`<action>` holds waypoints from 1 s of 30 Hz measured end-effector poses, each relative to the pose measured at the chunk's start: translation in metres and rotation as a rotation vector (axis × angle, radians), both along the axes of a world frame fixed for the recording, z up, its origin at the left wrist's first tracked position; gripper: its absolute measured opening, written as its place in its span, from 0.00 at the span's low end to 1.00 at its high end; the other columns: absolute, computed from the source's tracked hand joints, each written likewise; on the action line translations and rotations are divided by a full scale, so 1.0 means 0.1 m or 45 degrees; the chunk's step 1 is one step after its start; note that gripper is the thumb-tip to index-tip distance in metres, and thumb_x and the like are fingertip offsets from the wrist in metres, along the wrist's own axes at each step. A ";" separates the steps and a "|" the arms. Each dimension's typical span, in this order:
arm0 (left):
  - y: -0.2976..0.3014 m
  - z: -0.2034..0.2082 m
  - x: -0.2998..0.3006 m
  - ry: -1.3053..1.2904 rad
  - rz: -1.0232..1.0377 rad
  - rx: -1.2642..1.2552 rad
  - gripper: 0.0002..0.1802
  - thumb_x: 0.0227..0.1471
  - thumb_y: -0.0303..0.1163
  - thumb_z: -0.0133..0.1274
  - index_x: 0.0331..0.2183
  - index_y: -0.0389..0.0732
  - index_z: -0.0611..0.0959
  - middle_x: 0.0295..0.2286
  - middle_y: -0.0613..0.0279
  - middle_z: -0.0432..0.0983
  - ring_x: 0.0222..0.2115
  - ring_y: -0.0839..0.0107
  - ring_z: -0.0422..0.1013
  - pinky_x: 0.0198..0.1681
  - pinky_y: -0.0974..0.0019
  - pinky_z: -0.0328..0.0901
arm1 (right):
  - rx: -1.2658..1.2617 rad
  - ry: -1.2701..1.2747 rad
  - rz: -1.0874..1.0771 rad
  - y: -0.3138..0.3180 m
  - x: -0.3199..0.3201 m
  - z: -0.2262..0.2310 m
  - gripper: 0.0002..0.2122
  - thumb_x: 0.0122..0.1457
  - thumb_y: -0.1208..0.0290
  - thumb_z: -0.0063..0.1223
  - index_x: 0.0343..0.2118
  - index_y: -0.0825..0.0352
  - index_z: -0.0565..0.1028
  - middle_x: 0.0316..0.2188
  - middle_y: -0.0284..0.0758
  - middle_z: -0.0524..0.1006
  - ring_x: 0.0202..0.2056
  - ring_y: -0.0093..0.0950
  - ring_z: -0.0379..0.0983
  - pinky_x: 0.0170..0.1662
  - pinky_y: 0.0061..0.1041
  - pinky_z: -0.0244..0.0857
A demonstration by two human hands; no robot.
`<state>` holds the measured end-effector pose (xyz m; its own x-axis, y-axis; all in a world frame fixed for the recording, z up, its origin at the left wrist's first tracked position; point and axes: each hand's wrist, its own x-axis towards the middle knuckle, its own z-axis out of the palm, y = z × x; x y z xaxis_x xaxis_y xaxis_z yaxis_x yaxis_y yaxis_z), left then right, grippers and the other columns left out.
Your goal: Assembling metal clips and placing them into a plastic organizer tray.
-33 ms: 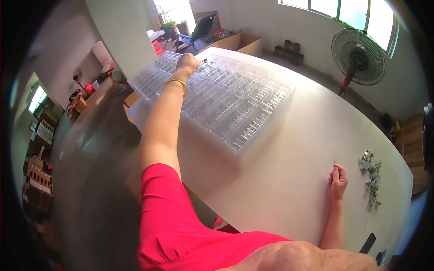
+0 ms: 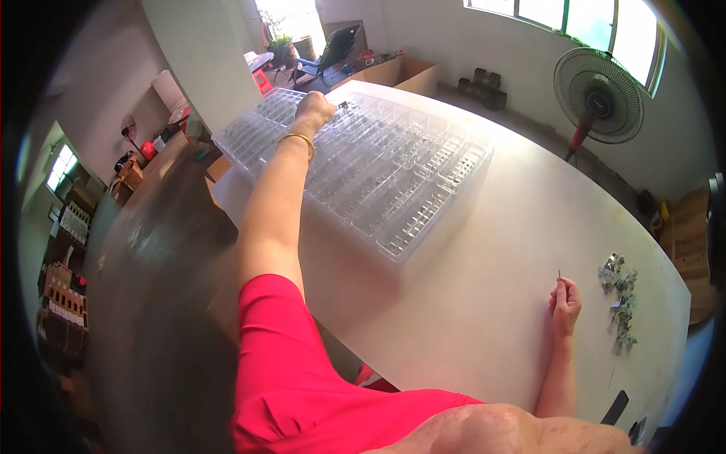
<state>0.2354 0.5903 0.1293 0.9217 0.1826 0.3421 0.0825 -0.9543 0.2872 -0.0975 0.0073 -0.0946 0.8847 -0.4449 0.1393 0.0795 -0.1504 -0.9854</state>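
Clear plastic compartment trays (image 2: 401, 253) stand stacked in a block at the far left of the table, with rows of small metal parts in their slots. My left hand (image 2: 314, 111) reaches over the far side of this block, fingers closed. At its fingertips shows a small shiny metal piece (image 2: 342, 106), just above the tray slots. Low on the right, my right hand (image 2: 566, 299) rests at the table surface, closed in a pinch. From the pinch a thin, short dark rod (image 2: 560, 275) sticks up. To its right lies a loose heap of small metal parts (image 2: 623, 303).
The pale table (image 2: 469, 303) has a curved-looking far edge. Beyond it stand a pedestal fan (image 2: 599, 94), an open cardboard box (image 2: 416, 74) and a dark folding chair (image 2: 333, 53). A dark flat object (image 2: 616, 407) lies near the table's right front.
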 end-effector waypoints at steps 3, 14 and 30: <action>-0.08 -0.09 0.18 0.102 0.028 -0.053 0.22 0.43 0.42 0.59 0.36 0.35 0.86 0.41 0.42 0.79 0.45 0.50 0.75 0.50 0.58 0.68 | -0.002 0.024 -0.027 0.02 -0.01 0.01 0.05 0.67 0.69 0.48 0.40 0.62 0.75 0.22 0.23 0.70 0.20 0.11 0.63 0.22 0.11 0.59; -0.21 -0.20 0.35 0.194 0.007 -0.001 0.22 0.43 0.42 0.61 0.37 0.36 0.86 0.40 0.46 0.80 0.44 0.54 0.76 0.50 0.61 0.69 | -0.006 0.014 -0.035 0.04 -0.01 0.03 0.05 0.67 0.70 0.48 0.39 0.63 0.75 0.22 0.23 0.70 0.20 0.11 0.63 0.22 0.12 0.58; -0.95 0.53 -0.93 -0.385 -0.903 -0.103 0.09 0.54 0.27 0.57 0.37 0.35 0.84 0.31 0.57 0.79 0.31 0.74 0.72 0.36 0.70 0.67 | -0.221 -0.001 -0.078 0.22 0.03 0.25 0.07 0.64 0.70 0.51 0.39 0.66 0.79 0.22 0.28 0.76 0.24 0.16 0.70 0.28 0.18 0.66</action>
